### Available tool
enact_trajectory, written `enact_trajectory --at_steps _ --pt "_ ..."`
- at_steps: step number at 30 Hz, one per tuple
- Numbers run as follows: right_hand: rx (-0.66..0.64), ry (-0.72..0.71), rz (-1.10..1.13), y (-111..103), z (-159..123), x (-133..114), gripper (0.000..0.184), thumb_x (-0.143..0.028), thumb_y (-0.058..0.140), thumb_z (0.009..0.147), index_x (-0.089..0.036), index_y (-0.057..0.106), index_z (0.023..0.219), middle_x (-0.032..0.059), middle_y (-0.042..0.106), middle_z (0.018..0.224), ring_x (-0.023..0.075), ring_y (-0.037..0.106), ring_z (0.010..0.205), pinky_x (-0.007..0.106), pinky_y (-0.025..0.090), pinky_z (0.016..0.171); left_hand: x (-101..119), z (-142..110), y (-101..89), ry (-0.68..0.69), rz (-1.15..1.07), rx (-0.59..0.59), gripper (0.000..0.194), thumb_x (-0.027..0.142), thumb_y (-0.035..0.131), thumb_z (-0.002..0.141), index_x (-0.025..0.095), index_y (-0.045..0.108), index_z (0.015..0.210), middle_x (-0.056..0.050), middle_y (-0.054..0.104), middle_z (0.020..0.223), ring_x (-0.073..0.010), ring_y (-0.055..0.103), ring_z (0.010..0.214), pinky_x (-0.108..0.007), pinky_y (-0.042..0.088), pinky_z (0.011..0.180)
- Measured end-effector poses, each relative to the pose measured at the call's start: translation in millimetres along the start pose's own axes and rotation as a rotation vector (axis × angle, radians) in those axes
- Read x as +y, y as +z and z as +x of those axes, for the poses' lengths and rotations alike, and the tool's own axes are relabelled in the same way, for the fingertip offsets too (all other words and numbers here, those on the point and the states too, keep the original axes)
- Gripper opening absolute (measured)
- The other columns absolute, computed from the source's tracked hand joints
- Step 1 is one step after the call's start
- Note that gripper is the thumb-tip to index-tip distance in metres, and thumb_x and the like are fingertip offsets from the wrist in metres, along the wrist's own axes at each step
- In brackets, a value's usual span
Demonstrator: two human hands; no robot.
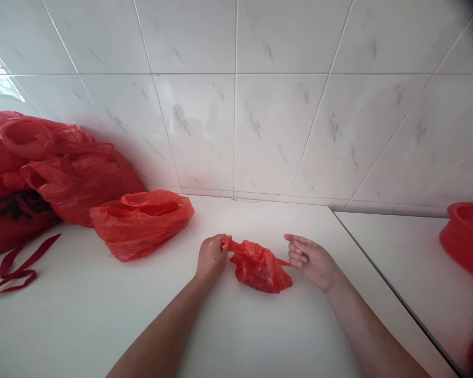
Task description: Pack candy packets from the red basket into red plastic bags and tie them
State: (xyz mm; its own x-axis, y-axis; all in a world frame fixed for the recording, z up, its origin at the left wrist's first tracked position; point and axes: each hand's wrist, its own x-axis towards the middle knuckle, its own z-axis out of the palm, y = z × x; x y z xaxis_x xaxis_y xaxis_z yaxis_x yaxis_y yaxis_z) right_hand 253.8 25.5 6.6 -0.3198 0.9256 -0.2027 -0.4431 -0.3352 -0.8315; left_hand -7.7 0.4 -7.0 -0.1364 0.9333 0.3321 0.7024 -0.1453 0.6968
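A small red plastic bag (263,270) with something dark showing through it rests on the white surface between my hands. My left hand (213,256) is closed in a fist around a twisted end of the bag at its left. From the bag's right side a thin twisted strip runs to my right hand (309,260), whose fingers are curled on it with the index finger pointing out to the left. The strip is stretched between the bag and the right hand. What lies inside the bag cannot be made out.
A larger, loosely open red bag (144,223) sits to the left. Behind it, full red bags (74,178) are heaped against the tiled wall (276,131). A dark red ribbon (21,270) lies at the left. At the right, past a seam, stands a red plastic container (463,236).
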Motion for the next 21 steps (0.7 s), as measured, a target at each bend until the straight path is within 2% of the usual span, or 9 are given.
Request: enact_trajectory --at_steps 4,6,8,9,11,14,16,18,21 --pt "0.003 -0.006 -0.078 -1 -1 0 0.018 -0.019 0.066 0.078 -0.015 0.067 0.095 -0.0045 0.038 0.062 0.003 0.03 0.048 0.015 0.033 0.042 1 -1 -2.5 -0.015 -0.003 0.002 0.034 0.03 0.036 0.087 0.019 0.031 0.056 0.003 0.031 0.053 -0.0127 0.026 0.052 -0.026 0.018 0.052" --pt "0.013 -0.067 -0.042 -1 -3 1 0.02 -0.025 0.065 0.08 -0.018 0.065 0.099 -0.003 0.044 0.066 0.0042 0.041 0.053 0.016 0.041 0.049 1 -2 -3.1 -0.029 -0.05 -0.003 0.034 0.033 0.036 0.088 0.02 0.038 0.057 0.003 0.036 0.054 -0.0126 0.031 0.053 -0.025 0.02 0.052" --pt "0.024 -0.123 -0.025 -6 -5 -1 0.028 -0.034 0.061 0.083 -0.023 0.061 0.109 0.0012 0.056 0.086 0.0091 0.055 0.075 0.021 0.05 0.067 2 -4 -3.1 -0.085 -0.16 -0.002 0.035 0.04 0.036 0.088 0.02 0.048 0.063 0.003 0.043 0.057 -0.0127 0.037 0.054 -0.024 0.025 0.052" --pt "0.025 -0.113 -0.059 -10 -6 -3 0.033 -0.037 0.06 0.084 -0.025 0.057 0.114 0.0031 0.058 0.1 0.0122 0.057 0.089 0.025 0.051 0.076 3 -4 -3.0 -0.128 -0.234 -0.004 0.036 0.044 0.037 0.088 0.02 0.052 0.066 0.003 0.044 0.057 -0.0126 0.039 0.055 -0.024 0.027 0.052" --pt "0.0 -0.005 -0.24 -21 -10 -9 0.043 -0.04 0.06 0.083 -0.026 0.051 0.122 0.0057 0.056 0.116 0.016 0.056 0.1 0.028 0.05 0.081 4 -4 -2.2 -0.215 -0.384 -0.013 0.036 0.048 0.04 0.086 0.02 0.057 0.072 0.004 0.044 0.054 -0.0121 0.04 0.053 -0.023 0.031 0.052" --pt "-0.117 0.202 -0.634 -34 -16 -19 0.05 -0.035 0.067 0.077 -0.021 0.052 0.123 0.0071 0.063 0.098 0.0155 0.06 0.079 0.026 0.049 0.063 6 -3 -0.9 -0.3 -0.568 -0.033 0.035 0.05 0.046 0.083 0.018 0.059 0.076 0.005 0.042 0.048 -0.011 0.039 0.049 -0.022 0.034 0.051" --pt "-0.217 0.261 -0.791 -36 -18 -20 0.048 -0.03 0.068 0.074 -0.019 0.056 0.118 0.0057 0.064 0.087 0.0148 0.059 0.069 0.025 0.046 0.055 8 -3 -0.7 -0.331 -0.653 -0.048 0.034 0.05 0.049 0.081 0.018 0.059 0.077 0.006 0.043 0.047 -0.0101 0.039 0.047 -0.022 0.034 0.049" --pt "-0.245 0.227 -0.784 -31 -17 -17 0.038 -0.028 0.068 0.072 -0.018 0.061 0.108 0.004 0.064 0.08 0.0137 0.057 0.065 0.024 0.045 0.055 9 -3 -1.1 -0.35 -0.734 -0.08 0.033 0.05 0.053 0.08 0.017 0.059 0.078 0.005 0.045 0.048 -0.0091 0.039 0.046 -0.021 0.032 0.048" --pt "-0.162 0.077 -0.501 -18 -11 -5 0.022 -0.026 0.07 0.071 -0.02 0.064 0.092 0.0 0.061 0.076 0.0092 0.052 0.061 0.022 0.043 0.057 9 -5 -1.5 -0.356 -0.87 -0.14 0.033 0.049 0.059 0.077 0.017 0.059 0.082 0.005 0.05 0.052 -0.0081 0.041 0.048 -0.02 0.032 0.048"
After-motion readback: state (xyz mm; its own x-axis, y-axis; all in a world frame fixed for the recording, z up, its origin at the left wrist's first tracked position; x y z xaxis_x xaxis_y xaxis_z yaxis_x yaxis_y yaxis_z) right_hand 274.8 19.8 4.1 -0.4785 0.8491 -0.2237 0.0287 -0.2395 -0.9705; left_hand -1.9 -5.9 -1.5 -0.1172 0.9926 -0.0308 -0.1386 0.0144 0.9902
